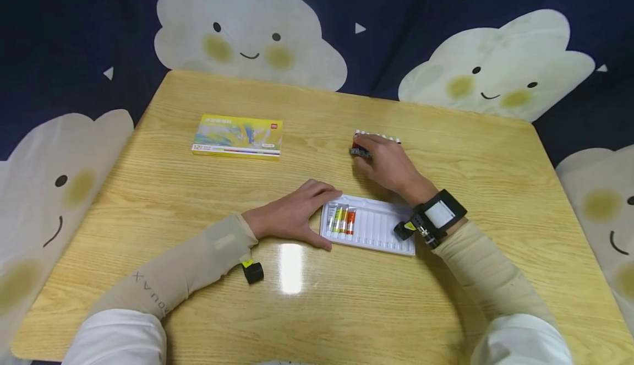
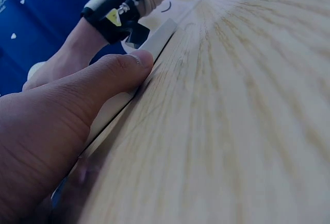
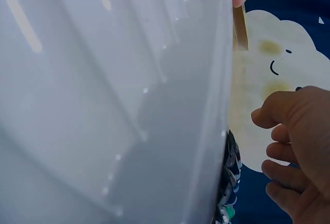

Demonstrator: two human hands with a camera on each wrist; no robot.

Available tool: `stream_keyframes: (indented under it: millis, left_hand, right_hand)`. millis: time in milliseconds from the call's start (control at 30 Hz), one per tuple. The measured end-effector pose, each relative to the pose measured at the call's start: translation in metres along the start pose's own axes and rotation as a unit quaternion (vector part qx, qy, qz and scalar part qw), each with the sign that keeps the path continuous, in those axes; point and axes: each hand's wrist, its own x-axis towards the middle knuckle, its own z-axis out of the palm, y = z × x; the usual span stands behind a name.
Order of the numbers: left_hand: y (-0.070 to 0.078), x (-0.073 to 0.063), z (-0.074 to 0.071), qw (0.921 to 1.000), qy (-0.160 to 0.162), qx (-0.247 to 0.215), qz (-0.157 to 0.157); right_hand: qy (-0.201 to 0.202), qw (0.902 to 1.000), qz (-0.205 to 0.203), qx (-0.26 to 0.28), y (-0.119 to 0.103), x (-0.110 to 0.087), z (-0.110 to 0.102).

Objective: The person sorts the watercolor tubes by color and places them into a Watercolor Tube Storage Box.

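Observation:
A white plastic tray (image 1: 378, 223) with narrow slots lies in front of the person. Several small paint tubes (image 1: 342, 221), silver, yellow-green, orange and red, fill its left slots. My left hand (image 1: 297, 213) holds the tray's left end, thumb on the near edge and fingers at the far one. Beyond the tray, my right hand (image 1: 388, 164) reaches over a group of paint tubes (image 1: 361, 151) with white caps, partly covering them. The right wrist view shows that right hand (image 3: 309, 147) with loosely bent fingers and nothing between them, near the tubes (image 3: 229, 183).
A yellow paint box (image 1: 238, 137) lies flat at the back left of the wooden table (image 1: 346, 304). Dark blue cloth (image 1: 381, 1) with cloud prints hangs around the table's far side. A wrist camera (image 1: 403, 231) overhangs the tray's right part.

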Motion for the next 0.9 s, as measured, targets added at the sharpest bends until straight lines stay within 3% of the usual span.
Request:
stream_keyframes:
  millis: [433,700,900]
  left_hand:
    - [-0.001,0.000,0.001,1.0000,0.002,-0.001,0.000]
    - [-0.001,-0.001,0.001,1.0000,0.004,0.002,0.002]
    - [-0.001,0.000,0.001,1.0000,0.005,0.006,0.004]
  right_hand:
    - [-0.021,0.9992,-0.003,-0.034,0.002,0.009,0.009]
    - [-0.071,0.9970,0.019,-0.027,0.002,0.013,0.012]
    - [-0.074,0.9967,0.020,-0.029,0.004,0.014,0.013]
